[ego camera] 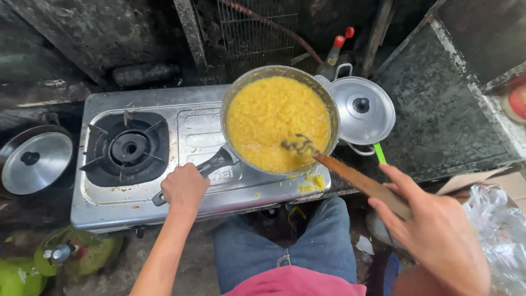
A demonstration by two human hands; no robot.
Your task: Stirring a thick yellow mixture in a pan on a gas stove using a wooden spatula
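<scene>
The black handle [211, 164] of the round metal pan of thick yellow mash [278, 121] was clasped by the left hand [184, 188], steadying it on the steel two-burner stove [137, 192]. A long wooden paddle [350, 175] was held closed in the right hand [433, 230], its tip sunk in the mash (near the front rim) for leverage.

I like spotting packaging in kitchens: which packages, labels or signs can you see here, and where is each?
Lettering mark: stamped on the steel stove front, beside the left hand; small, dark.
Cardboard box: far right edge, brown flap.
Clear plastic bag: right, beside the right hand; crumpled, see-through.
No signs or screens.
</scene>
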